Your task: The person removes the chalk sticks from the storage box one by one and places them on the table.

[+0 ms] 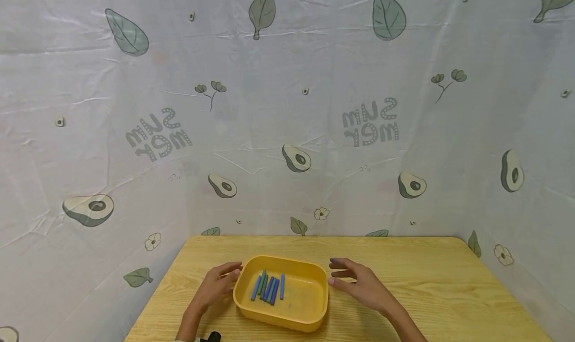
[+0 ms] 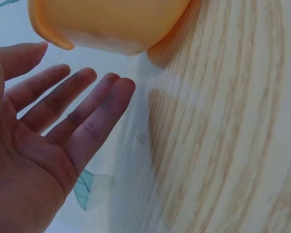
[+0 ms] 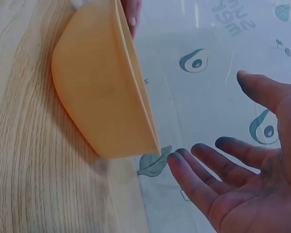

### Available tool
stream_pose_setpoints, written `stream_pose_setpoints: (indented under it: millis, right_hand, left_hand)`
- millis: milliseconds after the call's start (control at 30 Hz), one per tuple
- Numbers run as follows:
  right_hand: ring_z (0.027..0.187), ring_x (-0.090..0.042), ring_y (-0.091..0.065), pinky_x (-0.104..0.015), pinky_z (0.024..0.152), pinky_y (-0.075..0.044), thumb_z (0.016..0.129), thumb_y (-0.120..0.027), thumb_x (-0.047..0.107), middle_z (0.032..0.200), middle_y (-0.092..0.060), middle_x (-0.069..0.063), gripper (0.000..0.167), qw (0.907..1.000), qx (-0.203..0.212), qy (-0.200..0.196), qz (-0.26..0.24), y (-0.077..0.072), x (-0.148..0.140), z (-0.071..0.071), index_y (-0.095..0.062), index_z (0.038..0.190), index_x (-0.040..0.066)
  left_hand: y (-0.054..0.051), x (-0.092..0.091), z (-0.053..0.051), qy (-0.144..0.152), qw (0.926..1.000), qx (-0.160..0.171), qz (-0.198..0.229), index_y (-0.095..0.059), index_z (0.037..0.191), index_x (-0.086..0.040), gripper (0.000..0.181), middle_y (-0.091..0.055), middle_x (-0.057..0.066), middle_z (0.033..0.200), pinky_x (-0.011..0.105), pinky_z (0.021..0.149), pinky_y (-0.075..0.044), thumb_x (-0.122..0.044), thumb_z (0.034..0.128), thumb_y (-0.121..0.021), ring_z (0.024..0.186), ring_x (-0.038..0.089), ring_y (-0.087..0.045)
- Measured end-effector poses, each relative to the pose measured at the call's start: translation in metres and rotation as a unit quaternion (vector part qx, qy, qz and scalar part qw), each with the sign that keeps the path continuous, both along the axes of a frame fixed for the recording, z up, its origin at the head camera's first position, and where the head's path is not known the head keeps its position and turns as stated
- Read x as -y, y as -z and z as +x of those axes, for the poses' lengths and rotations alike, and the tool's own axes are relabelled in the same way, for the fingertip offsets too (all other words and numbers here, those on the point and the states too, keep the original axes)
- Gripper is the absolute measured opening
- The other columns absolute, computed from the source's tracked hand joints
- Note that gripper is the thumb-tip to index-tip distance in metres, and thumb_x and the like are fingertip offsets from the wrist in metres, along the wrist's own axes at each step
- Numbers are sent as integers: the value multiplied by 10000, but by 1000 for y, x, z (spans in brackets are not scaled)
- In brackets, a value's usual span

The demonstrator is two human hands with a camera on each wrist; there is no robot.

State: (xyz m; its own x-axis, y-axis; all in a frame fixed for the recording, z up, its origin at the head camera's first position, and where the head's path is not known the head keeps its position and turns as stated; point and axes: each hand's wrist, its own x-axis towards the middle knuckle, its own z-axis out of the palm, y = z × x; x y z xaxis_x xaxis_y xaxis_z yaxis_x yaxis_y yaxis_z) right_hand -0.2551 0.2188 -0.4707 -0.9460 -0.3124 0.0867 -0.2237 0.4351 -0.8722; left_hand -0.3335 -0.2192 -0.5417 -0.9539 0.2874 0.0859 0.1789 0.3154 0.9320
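A yellow plastic tray [image 1: 305, 320] stands on the table, with several blue, green and purple sticks [image 1: 272, 291] lying in its left half. My left hand [image 1: 214, 288] is at the tray's left side, fingers spread and slightly bent. In the left wrist view a gap shows between that hand [image 2: 63, 121] and the tray [image 2: 111, 29]. On the other side my right hand [image 1: 363, 288] faces the tray's right wall, palm inward, holding nothing. The right wrist view shows dark smudges on the fingertips of this hand [image 3: 233, 179], apart from the tray [image 3: 97, 82].
The wooden table [image 1: 431, 282] reaches back to a pale curtain [image 1: 269, 107] printed with leaves, avocados and lettering, which also hangs at both sides. A small black object [image 1: 214, 336] shows by my left wrist at the bottom edge.
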Motion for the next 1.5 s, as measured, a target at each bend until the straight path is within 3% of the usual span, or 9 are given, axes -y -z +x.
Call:
stream_pose_setpoints:
  millis: [200,367,533,767,1100,1333,1500]
  right_hand:
    - [1325,-441,-646,-391,971,-643,1069,-691,319,1521,-565,-325,663,9969,255,-475,-571,-4,8,-2,-477,1565,-66]
    - [1328,-441,-647,-466,987,-638,1091,-660,270,1541,-518,-367,648,9892,617,-770,-1081,-4,17,-4,-443,1562,-119]
    - [1291,-403,-671,-472,978,-642,1077,-687,266,1527,-527,-367,665,9856,921,-698,-1237,-4,26,-8,-448,1554,-132]
    - [1305,-412,-662,-479,995,-634,1065,-706,243,1530,-516,-378,667,9811,1148,-834,-1316,-4,36,-17,-456,1527,-168]
    - [1272,-367,-684,-502,1021,-619,1056,-720,227,1523,-529,-358,670,9745,1361,-1009,-1474,-9,50,-25,-457,1522,-177]
    - [1257,-365,-695,-492,1037,-613,1079,-673,186,1547,-504,-371,644,9652,1623,-1001,-1789,-5,55,-32,-419,1538,-186]
    - [1265,-376,-698,-487,1035,-614,1080,-665,188,1568,-474,-389,659,9636,1685,-926,-1859,-2,60,-37,-397,1549,-189]
  left_hand:
    - [-1,2,1,62,9994,262,226,-557,1516,64,565,-575,324,1519,446,883,-671,-322,1108,-622,1347,492,-624]
    - [-1,1,2,154,9989,382,237,-560,1516,58,563,-573,324,1521,468,909,-664,-331,1112,-613,1319,460,-653]
    - [-2,0,2,258,9987,377,210,-578,1504,53,547,-583,315,1519,469,910,-663,-331,1115,-606,1272,400,-692]
    - [-3,-2,0,355,9965,659,369,-591,1497,44,538,-608,282,1509,462,897,-666,-333,1114,-602,1210,317,-725]
    - [-5,-2,2,424,9953,744,450,-569,1510,57,543,-608,294,1501,469,890,-669,-321,1121,-588,1194,324,-735]
    - [-4,-2,1,435,9951,739,490,-566,1512,57,550,-613,293,1494,473,891,-669,-323,1117,-597,1190,331,-737]
    - [-3,-1,1,447,9948,772,498,-553,1520,65,558,-607,298,1499,472,893,-668,-321,1119,-595,1193,335,-737]
